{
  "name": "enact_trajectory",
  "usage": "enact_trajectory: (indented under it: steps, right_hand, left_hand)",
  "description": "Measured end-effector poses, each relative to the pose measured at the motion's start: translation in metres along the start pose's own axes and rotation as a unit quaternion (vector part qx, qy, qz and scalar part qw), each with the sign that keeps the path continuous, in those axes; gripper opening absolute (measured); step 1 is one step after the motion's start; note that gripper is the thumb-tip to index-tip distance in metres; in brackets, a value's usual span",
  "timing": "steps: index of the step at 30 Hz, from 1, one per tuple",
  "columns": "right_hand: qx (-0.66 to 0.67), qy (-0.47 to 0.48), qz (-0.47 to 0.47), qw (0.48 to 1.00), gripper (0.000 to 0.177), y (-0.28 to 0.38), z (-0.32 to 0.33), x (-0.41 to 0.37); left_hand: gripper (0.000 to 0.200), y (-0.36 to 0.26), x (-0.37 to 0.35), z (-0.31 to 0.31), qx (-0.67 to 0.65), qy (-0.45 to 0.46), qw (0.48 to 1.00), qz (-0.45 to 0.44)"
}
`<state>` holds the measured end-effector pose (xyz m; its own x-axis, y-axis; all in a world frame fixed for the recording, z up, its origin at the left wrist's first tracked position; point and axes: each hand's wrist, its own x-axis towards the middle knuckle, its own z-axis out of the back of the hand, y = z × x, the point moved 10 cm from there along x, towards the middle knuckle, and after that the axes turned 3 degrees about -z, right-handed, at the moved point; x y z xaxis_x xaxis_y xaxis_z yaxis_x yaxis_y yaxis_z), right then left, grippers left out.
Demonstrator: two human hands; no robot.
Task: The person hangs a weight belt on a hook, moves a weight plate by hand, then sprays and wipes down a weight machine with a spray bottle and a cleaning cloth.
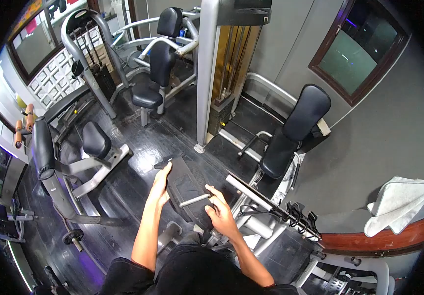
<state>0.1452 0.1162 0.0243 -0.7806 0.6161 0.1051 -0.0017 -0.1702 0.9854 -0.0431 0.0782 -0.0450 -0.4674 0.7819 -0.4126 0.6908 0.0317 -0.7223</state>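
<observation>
A black weightlifting belt (186, 181) is held up in front of my body, bent round with its wide padded part towards me. Across its lower part lies a straight silver bar (194, 200), which looks like part of the buckle. My left hand (160, 186) is closed on the belt's left edge, thumb on top and fingers mostly hidden behind it. On the other side my right hand (221, 214) grips the belt's right edge near the end of the bar, with thumb and index finger in sight. A loose black end sticks out beyond my left fingertips.
Close by on the right is a rack (258, 196) with black handles and straps hanging from it. Seated weight machines (145, 96) stand ahead, beside a tall weight-stack column (207, 73). A padded bench (44, 142) is at left; white towels (398, 204) hang at right.
</observation>
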Motion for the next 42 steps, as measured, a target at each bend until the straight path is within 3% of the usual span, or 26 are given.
enact_trajectory:
  steps: [2, 5, 7, 12, 17, 20, 22, 29, 32, 34, 42]
  right_hand:
    - [0.1, -0.029, -0.013, 0.994, 0.008, 0.003, 0.007, 0.003]
    - [0.125, -0.039, -0.005, 0.991, 0.009, 0.011, 0.018, 0.0]
    - [0.122, -0.046, 0.009, 0.991, 0.009, 0.017, 0.014, 0.005]
    - [0.099, -0.062, 0.011, 0.993, 0.008, 0.025, 0.01, 0.006]
    - [0.164, -0.073, 0.005, 0.984, 0.008, 0.019, 0.014, 0.004]
    - [0.152, -0.072, 0.034, 0.985, 0.008, 0.024, 0.015, 0.003]
    - [0.145, -0.07, 0.051, 0.986, 0.007, 0.026, 0.015, 0.003]
    - [0.108, -0.078, 0.057, 0.989, 0.007, 0.035, 0.017, 0.003]
    - [0.182, -0.076, 0.025, 0.98, 0.011, 0.011, 0.014, 0.003]
    - [0.262, -0.094, 0.009, 0.96, 0.015, -0.003, 0.012, 0.0]
    - [0.332, -0.089, -0.058, 0.937, 0.019, -0.035, 0.003, -0.02]
  left_hand:
    - [0.052, 0.002, 0.002, -0.004, -0.089, -0.014, 0.996, -0.009]
    - [0.05, -0.003, -0.017, -0.03, -0.192, -0.01, 0.981, -0.031]
    - [0.056, -0.007, -0.014, -0.026, -0.189, 0.007, 0.98, -0.053]
    - [0.076, -0.022, -0.022, -0.054, -0.259, 0.15, 0.95, -0.093]
    - [0.082, 0.012, -0.017, -0.041, -0.294, 0.199, 0.932, -0.075]
    - [0.086, -0.004, -0.023, -0.087, -0.294, 0.246, 0.922, -0.046]
    - [0.09, -0.02, -0.042, -0.125, -0.27, 0.362, 0.891, -0.043]
    - [0.089, -0.005, -0.035, -0.114, -0.348, 0.285, 0.893, -0.011]
    - [0.087, -0.001, -0.035, -0.113, -0.328, 0.285, 0.9, -0.004]
    - [0.083, 0.007, -0.032, -0.106, -0.342, 0.232, 0.911, 0.007]
    - [0.077, 0.01, -0.035, -0.087, -0.362, 0.169, 0.915, -0.06]
